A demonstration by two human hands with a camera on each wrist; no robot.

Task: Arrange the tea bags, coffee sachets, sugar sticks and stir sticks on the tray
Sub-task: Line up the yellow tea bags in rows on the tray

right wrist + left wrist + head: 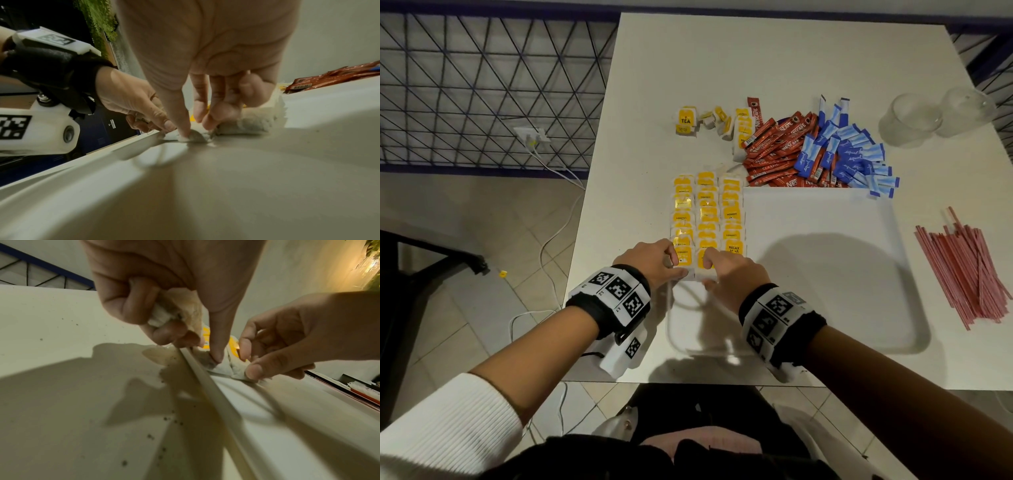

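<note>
A white tray (825,274) lies on the table with three columns of yellow tea bags (707,212) along its left side. Both hands meet at the near end of those columns. My left hand (669,263) curls its fingers round a spare tea bag (180,308), and its thumb presses on a bag by the tray rim (205,386). My right hand (714,270) pinches a tea bag (236,369) at the near end of the middle column. Loose tea bags (709,123), red coffee sachets (777,150) and blue sugar sticks (856,154) lie in piles beyond the tray. Red stir sticks (969,270) lie to its right.
Two clear glasses (911,120) stand at the table's far right. The table's left edge runs close to my left wrist, with floor and cables below. The right part of the tray holds nothing.
</note>
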